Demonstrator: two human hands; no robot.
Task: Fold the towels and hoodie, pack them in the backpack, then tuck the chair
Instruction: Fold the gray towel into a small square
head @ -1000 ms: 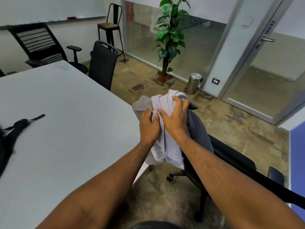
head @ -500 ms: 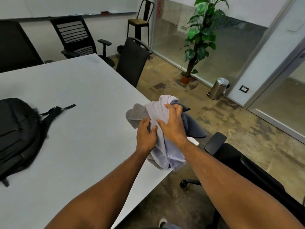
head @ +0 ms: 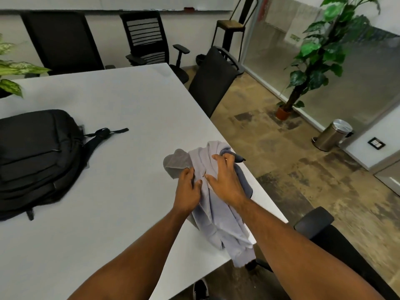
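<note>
Soft matt cloth bundle (head: 218,215) — smooth matt table (head: 121,100) — shiny metal bin (head: 334,135).

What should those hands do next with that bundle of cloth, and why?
Probably set the bundle down flat and let go: both hands, left and right, clutch it crumpled at the table edge, partly overhanging, unfolded.

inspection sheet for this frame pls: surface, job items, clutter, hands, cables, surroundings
Surface: white table, mostly bare.
Job's things: bundle of cloths, pale lilac, grey and dark blue, unfolded, at the table's right edge, its tail hanging over; black backpack lying on the table's left side; black office chair at right, not tucked.
Clutter: nothing seen.
Grippers: left hand and right hand both on the bundle, gripping cloth.
Cables: nothing seen; only a backpack strap on the table.
Surroundings: other chairs, potted plant, steel bin, glass partition.
</note>
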